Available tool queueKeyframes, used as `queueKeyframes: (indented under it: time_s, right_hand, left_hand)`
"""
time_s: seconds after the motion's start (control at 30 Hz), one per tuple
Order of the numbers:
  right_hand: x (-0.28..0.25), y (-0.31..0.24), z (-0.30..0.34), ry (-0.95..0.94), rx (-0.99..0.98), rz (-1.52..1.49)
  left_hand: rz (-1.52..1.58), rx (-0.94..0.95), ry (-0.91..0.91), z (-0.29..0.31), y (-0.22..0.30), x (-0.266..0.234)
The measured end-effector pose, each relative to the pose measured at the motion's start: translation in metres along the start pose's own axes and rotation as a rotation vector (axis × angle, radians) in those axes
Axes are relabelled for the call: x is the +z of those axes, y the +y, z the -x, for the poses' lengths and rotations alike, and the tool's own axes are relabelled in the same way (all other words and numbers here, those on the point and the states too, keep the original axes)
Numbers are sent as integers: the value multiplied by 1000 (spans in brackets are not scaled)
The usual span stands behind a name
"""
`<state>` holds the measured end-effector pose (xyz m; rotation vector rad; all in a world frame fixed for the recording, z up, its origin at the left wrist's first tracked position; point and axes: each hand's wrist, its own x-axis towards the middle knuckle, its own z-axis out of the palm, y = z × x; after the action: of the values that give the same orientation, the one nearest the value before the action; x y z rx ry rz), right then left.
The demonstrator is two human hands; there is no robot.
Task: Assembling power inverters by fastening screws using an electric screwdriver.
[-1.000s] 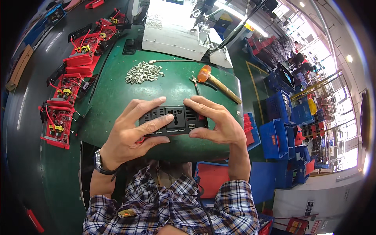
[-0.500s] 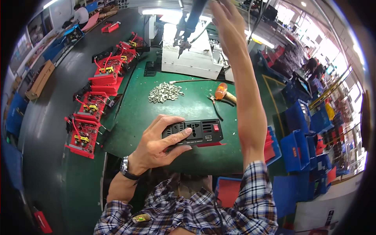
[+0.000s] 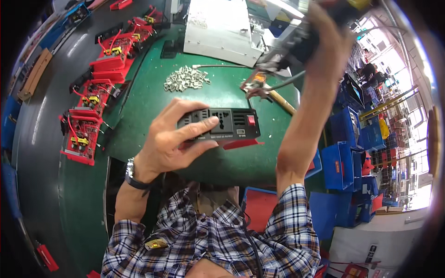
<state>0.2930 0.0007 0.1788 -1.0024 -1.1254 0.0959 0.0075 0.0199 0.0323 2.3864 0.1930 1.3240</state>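
Observation:
My left hand [image 3: 174, 136] wraps around the left end of a black socket panel [image 3: 240, 121], which has a red switch and stands on the table's near part. Thumb and fingers press on its face, and a red casing edge [image 3: 243, 143] shows under it. High on the right, my right hand [image 3: 330, 41] is closed around a dark hanging power screwdriver [image 3: 299, 53]. Blurred by motion, the tool points down and left, its metal tip [image 3: 257, 85] above the table to the right of the panel. Behind the tip lies a mallet, of which mainly the wooden handle [image 3: 282, 102] shows.
On the green table [image 3: 153, 120] lie a pile of small pale clips [image 3: 186, 78] and a cable. A white machine [image 3: 218, 32] stands at the back. Red open casings with circuit boards [image 3: 83, 136] line the left side. Blue bins [image 3: 338, 164] stand at the right.
My right hand has taken hold of the hanging screwdriver and pulled it right and down toward the table. The left hand still holds the panel. The whole view has shifted a little.

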Motion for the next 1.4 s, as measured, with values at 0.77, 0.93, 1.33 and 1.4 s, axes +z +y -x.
queueKeyframes:
  time_s: [0.77, 0.93, 1.33, 1.4]
  right_hand:
    - [-54, -65, 66, -239, -184, -475]
    - [-52, -63, 56, -299, -133, -490]
    - [-33, -67, 52, 16, -268, -263]
    - [-41, -86, 42, 8, -410, -260]
  left_hand:
    - [-17, -44, 12, 1, -6, 9]
    - [-27, -39, 12, -1, -6, 7]
    - [-11, -22, 17, 9, 2, 6]
    - [13, -2, 14, 8, 6, 7]
